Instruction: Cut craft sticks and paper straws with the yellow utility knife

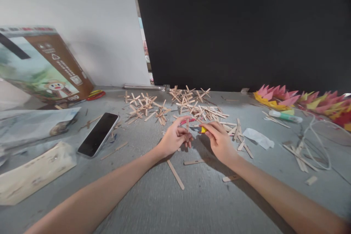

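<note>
My left hand point(176, 139) is closed around a wooden craft stick point(187, 124), which stands upright between the fingers. My right hand point(221, 139) grips a yellow utility knife point(203, 129); its blade points left at the stick, and I cannot tell whether it touches. Something red point(188, 121) shows just behind the stick. Below the hands, a loose craft stick point(176, 175) and a shorter piece of stick point(194, 162) lie on the grey table point(153, 204). Another stick point(231, 178) is partly under my right forearm.
Behind my hands spreads a pile of crossed craft sticks point(146, 105). To the left are a phone point(98, 134), scissors point(95, 95) and a printed bag point(52, 69). At right lie a glue stick point(285, 116), a crumpled tissue point(258, 138), a white cable point(309, 142) and pink-yellow paper petals point(276, 97).
</note>
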### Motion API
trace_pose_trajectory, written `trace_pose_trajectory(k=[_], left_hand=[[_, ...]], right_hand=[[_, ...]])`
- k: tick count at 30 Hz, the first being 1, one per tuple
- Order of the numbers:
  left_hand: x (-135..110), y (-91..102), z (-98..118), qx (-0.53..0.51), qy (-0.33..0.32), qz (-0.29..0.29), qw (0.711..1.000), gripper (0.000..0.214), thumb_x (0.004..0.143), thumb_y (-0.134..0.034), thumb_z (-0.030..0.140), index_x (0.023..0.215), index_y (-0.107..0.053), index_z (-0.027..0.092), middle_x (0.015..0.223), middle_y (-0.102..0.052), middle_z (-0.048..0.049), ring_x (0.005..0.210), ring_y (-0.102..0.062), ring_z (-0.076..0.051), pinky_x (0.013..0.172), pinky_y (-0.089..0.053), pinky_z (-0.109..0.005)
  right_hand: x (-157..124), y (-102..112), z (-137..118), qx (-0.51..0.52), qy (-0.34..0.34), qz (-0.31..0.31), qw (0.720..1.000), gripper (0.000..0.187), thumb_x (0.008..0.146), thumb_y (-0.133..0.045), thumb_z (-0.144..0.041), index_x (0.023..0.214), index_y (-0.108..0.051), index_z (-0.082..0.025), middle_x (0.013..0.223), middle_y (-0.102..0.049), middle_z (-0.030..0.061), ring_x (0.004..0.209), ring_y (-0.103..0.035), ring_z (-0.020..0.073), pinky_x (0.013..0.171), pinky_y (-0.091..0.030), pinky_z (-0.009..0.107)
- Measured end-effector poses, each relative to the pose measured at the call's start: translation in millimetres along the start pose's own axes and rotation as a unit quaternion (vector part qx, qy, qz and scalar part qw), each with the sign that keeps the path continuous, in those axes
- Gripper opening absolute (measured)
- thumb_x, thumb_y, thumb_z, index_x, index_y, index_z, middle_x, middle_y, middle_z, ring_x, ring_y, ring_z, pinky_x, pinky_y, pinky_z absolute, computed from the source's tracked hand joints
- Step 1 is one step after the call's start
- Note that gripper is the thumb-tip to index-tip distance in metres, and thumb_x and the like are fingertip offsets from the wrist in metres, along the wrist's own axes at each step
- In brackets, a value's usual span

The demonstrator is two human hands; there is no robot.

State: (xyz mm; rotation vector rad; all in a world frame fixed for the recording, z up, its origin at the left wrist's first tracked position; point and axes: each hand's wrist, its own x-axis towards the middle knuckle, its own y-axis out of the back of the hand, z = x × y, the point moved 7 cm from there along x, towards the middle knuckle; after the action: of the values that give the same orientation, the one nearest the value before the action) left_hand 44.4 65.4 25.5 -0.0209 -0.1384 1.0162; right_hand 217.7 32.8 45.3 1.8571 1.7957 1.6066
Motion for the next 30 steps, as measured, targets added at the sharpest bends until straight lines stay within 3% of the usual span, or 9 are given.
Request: trace_pose_trajectory(k=[9, 30], left_hand=[[-0.6, 2.4, -7.2, -0.016, 0.0, -0.009, 1.0, 0.069, 0.086, -0.063, 0.019, 0.151, -0.04, 0.022, 0.071, -0.069, 0.002, 0.055, -0.066, -0.014, 0.051, -0.05, -0.023], [-4.9, -4.4, 0.8, 0.003, -0.011, -0.046, 0.999, 0.064, 0.091, -0.059, 0.017, 0.152, -0.042, 0.022, 0.071, -0.067, 0.001, 0.058, -0.066, -0.015, 0.054, -0.052, -0.025]], right_hand=[[-2.0, -7.4, -5.6, -0.003, 0.034, -0.037, 0.999, 0.04, 0.104, -0.042, -0.012, 0.128, -0.068, -0.028, 0.113, -0.071, 0.009, 0.105, -0.061, 0.028, 0.094, -0.048, 0.05], [-1.4, -7.5, -8.4, 0.029, 0.042, -0.035, 0.998, 0.037, 0.104, -0.045, -0.013, 0.128, -0.069, -0.027, 0.108, -0.07, 0.0086, 0.104, -0.063, 0.0263, 0.092, -0.052, 0.047]])
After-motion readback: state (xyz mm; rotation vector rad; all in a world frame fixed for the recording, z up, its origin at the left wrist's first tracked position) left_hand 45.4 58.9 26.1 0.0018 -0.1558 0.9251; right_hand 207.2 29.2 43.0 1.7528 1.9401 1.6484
